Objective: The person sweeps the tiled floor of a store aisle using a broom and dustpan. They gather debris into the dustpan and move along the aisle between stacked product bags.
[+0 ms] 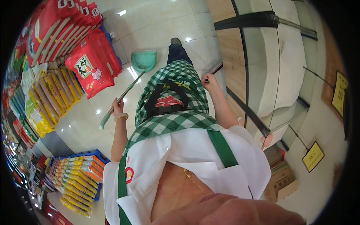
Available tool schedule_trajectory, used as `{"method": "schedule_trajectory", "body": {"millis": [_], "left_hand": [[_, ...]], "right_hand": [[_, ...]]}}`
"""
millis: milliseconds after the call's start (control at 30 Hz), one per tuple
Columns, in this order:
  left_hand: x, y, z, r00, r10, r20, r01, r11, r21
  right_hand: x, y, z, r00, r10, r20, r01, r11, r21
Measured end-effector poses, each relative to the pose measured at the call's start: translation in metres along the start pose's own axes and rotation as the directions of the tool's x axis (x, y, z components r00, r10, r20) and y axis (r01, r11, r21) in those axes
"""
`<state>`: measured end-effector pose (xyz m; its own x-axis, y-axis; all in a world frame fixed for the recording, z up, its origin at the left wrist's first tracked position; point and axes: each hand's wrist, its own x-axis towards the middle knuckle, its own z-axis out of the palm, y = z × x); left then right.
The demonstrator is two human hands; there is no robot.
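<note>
My left hand [117, 107], with bangles at the wrist, is closed around the handle [123, 95] of a long-handled dustpan. Its green plastic pan [144, 60] rests on the tiled floor ahead and to the left of my feet. On the other side, my right hand [210, 81] grips a dark pole [207, 80], seen almost end-on. Beyond that hand a narrow dark-red head [217, 68], apparently a broom's, lies low beside the shelf base. A green checked apron [174, 123] covers my front, and one dark shoe [176, 42] shows.
Red printed bags [92, 64] and yellow bags [53, 95] are stacked at the left. More bags [78, 185] lie on a blue pallet [98, 156]. Glass-sided display bins [256, 70] with black edges line the right. An open cardboard box [281, 180] stands behind them, near yellow price signs [313, 156].
</note>
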<state>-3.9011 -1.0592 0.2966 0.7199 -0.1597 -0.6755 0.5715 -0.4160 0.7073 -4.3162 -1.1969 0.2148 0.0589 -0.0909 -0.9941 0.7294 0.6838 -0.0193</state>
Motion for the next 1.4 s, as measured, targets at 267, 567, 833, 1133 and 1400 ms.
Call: {"method": "schedule_trajectory", "body": {"millis": [267,567,833,1133,1400], "left_hand": [[-0.056,0.01,0.025,0.99,-0.026,-0.141,0.016,0.997,-0.072],[-0.092,-0.004,0.021,0.959,-0.081,-0.27,0.029,0.981,-0.192],[-0.101,-0.017,0.009,0.941,-0.116,-0.319,0.033,0.966,-0.255],[-0.089,-0.06,-0.022,0.909,-0.181,-0.375,0.047,0.939,-0.34],[-0.102,-0.074,-0.026,0.934,-0.102,-0.342,0.007,0.963,-0.268]], "right_hand": [[0.021,-0.036,0.124,0.978,0.116,0.176,-0.087,0.983,-0.162],[0.022,-0.073,0.255,0.945,0.126,0.302,0.007,0.915,-0.403],[0.053,-0.137,0.282,0.879,0.214,0.425,0.022,0.874,-0.485],[-0.089,-0.082,0.215,0.831,0.421,0.364,0.041,0.607,-0.794],[-0.013,-0.052,0.21,0.898,0.106,0.427,0.428,-0.435,-0.792]]}}
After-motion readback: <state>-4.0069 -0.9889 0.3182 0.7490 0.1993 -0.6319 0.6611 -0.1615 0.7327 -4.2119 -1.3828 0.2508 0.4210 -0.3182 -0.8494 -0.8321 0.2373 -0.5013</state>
